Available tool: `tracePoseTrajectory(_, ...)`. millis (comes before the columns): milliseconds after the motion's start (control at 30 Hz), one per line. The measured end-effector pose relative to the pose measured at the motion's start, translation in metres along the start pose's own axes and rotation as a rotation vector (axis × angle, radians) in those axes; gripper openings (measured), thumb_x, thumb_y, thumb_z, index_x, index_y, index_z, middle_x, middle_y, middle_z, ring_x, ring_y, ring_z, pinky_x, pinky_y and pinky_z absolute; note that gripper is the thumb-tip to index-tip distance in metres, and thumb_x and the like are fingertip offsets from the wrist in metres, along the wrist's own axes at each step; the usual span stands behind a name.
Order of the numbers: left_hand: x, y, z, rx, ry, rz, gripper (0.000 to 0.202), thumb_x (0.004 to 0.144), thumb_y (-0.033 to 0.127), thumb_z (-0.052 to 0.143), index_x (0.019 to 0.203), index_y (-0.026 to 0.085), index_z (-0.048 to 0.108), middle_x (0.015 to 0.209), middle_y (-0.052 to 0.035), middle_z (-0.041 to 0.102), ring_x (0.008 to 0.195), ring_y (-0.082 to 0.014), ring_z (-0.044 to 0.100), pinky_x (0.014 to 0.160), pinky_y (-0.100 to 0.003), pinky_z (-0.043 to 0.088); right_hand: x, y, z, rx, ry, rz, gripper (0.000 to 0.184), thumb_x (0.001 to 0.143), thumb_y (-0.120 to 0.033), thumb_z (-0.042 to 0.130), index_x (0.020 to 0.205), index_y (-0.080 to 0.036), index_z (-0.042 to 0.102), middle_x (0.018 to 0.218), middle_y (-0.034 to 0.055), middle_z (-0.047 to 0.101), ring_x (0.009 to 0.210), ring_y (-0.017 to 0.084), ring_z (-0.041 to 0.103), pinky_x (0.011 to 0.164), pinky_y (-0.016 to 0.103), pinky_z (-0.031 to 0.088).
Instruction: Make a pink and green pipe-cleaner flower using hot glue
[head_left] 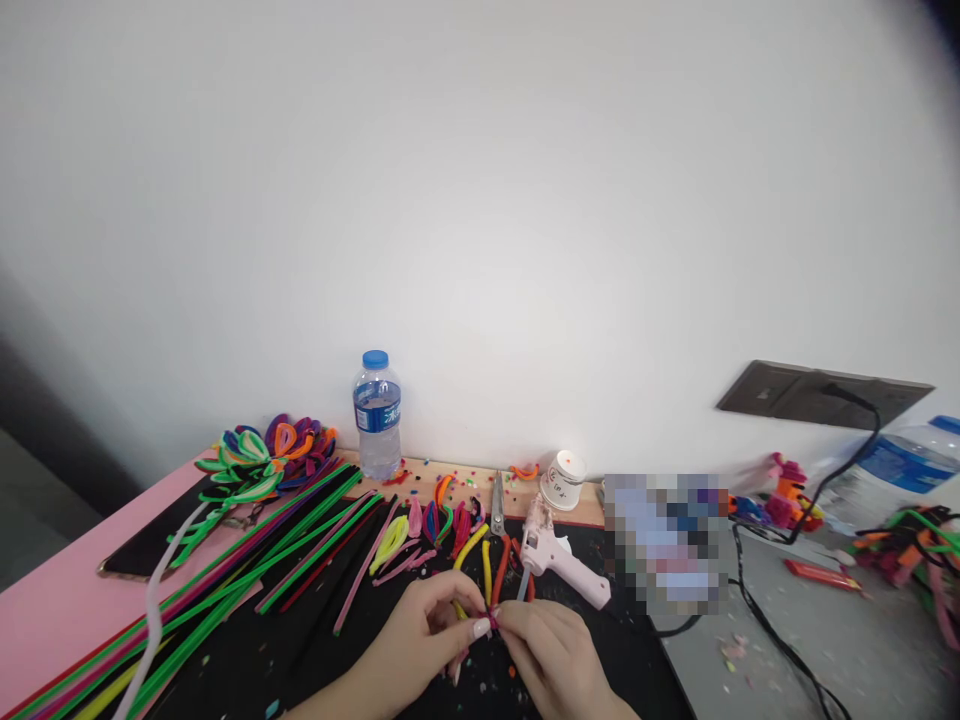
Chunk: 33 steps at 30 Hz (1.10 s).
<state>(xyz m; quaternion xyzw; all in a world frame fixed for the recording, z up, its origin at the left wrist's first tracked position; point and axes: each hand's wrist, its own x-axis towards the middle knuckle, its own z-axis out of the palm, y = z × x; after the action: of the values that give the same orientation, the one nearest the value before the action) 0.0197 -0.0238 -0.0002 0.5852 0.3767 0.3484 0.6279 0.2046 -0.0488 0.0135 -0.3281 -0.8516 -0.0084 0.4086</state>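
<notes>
Near the front of the black mat, my left hand [429,632] and my right hand [553,645] meet fingertip to fingertip. Both pinch a small magenta piece of fuzzy pipe cleaner [493,621]; most of it is hidden by the fingers. Just beyond them lies a tool with a metal tip [498,502] and orange-red handles. Two curved yellow lengths [487,570] lie beside it, partly behind my left hand. A pale pink glue gun [566,570] rests behind my right hand. Looped bundles of pipe cleaner, one yellow [390,543] and one magenta [462,528], lie past my left hand.
Long pipe cleaners [247,580] spread across the left, near a phone [142,535] and pipe-cleaner flowers [255,460]. A water bottle [379,420] and a tipped paper cup [564,480] stand by the wall. A black cable [776,640] runs along the grey table at right.
</notes>
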Motion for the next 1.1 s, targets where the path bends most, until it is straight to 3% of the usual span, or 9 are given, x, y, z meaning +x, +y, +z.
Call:
tracePoseTrajectory(233,0.0011,-0.0028,-0.0003,-0.022,0.001,0.012,0.022,0.074,0.035,0.068,0.076,0.016,0.057,0.049,0.0079,0.049,0.038,-0.0064,0.043,0.039,-0.017,0.036,-0.0002,0.0014,0.0009,0.004,0.025,-0.007,0.016,0.092,-0.014,0.046,0.098,-0.015,0.06,0.079,0.0076,0.075,0.065,0.017,0.071,0.06,0.025,0.056)
tracePoseTrajectory(533,0.0015,-0.0004,-0.002,0.009,-0.011,0.033,0.023,0.07,0.035,0.071,0.073,0.016,0.058,0.049,0.0078,0.049,0.037,-0.0066,0.045,0.039,-0.017,0.032,0.0031,0.0008,0.001,0.162,-0.001,0.122,0.012,0.092,-0.016,0.048,0.095,-0.019,0.06,0.077,0.006,0.072,0.065,0.016,0.068,0.061,0.023,0.056)
tracePoseTrajectory(800,0.0003,0.0031,-0.0015,-0.028,-0.024,0.04,0.025,0.071,0.037,0.07,0.076,0.016,0.058,0.052,0.0075,0.049,0.038,-0.006,0.044,0.039,-0.017,0.03,0.0019,0.0023,0.001,0.129,0.021,0.04,0.016,0.093,-0.014,0.047,0.095,-0.018,0.062,0.081,0.0075,0.074,0.07,0.017,0.07,0.064,0.023,0.057)
tracePoseTrajectory(1100,0.0003,0.0001,-0.0012,-0.062,-0.038,0.02,0.025,0.07,0.037,0.071,0.076,0.017,0.058,0.05,0.0079,0.049,0.038,-0.0061,0.044,0.039,-0.017,0.033,0.0005,0.0005,0.0007,0.137,0.031,0.047,0.015,0.092,-0.014,0.047,0.096,-0.018,0.062,0.08,0.0074,0.073,0.07,0.017,0.07,0.064,0.023,0.057)
